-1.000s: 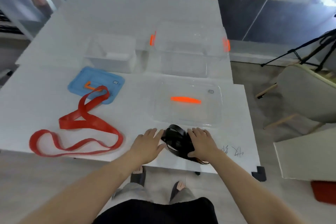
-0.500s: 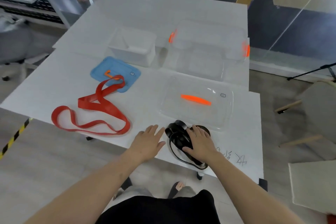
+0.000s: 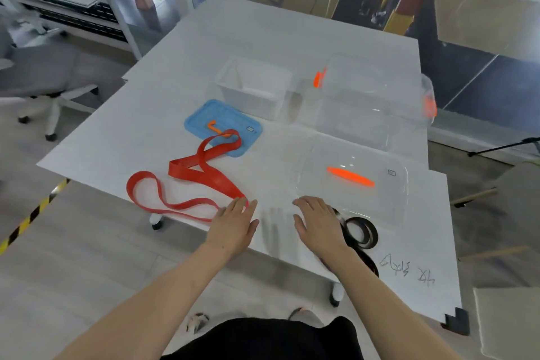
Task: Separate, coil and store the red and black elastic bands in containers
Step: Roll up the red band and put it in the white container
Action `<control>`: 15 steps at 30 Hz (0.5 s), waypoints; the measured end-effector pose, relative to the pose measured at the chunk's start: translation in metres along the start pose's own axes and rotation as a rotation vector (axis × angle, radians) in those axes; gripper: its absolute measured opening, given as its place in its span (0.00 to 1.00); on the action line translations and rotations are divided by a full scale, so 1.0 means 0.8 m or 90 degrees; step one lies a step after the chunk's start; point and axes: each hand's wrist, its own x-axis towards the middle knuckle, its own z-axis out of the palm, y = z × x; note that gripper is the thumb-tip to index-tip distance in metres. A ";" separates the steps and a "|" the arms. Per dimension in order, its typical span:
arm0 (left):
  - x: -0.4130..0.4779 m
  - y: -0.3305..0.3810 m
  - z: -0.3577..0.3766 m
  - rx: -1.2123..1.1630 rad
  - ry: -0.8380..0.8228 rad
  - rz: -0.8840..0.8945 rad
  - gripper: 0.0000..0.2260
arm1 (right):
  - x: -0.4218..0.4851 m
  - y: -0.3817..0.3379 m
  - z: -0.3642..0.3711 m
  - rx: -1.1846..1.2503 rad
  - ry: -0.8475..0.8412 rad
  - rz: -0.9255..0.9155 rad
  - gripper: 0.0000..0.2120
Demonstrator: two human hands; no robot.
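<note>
On the left of the desk [image 3: 146, 131] the red band [image 3: 210, 180] lies uncoiled in loose loops. Its far loop rests over the blue lid [image 3: 204, 121] in front of the white box [image 3: 254, 96], and its near end reaches the desk's front edge.

The left hand [image 3: 233, 223] lies flat there with a wide grip. The fingers are straight and hold nothing, and the fingertips just touch the band's end. The right hand [image 3: 318, 225] is also flat and spread, with nothing in its grip. It sits beside the black band [image 3: 349, 238], which lies partly coiled by the clear lid [image 3: 321, 161], one stretch running under the wrist. The clear container [image 3: 374, 114] stands open behind.

The step in hand looks like starting on the red band:
- Pinch the near end.
- Draw the band clear of the blue lid, so that nothing drags.
- Flatten the twist at the fold.
- Wind the band in even turns.
- Keep light tension throughout, because a slack elastic coil is likely to spring open.
</note>
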 end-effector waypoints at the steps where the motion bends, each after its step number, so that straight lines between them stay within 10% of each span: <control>1: -0.006 -0.022 -0.001 -0.014 0.006 -0.011 0.24 | 0.006 -0.021 0.006 -0.003 0.016 -0.012 0.15; 15: -0.062 -0.261 -0.014 -0.094 -0.012 -0.081 0.25 | 0.084 -0.249 0.072 -0.023 0.011 -0.054 0.15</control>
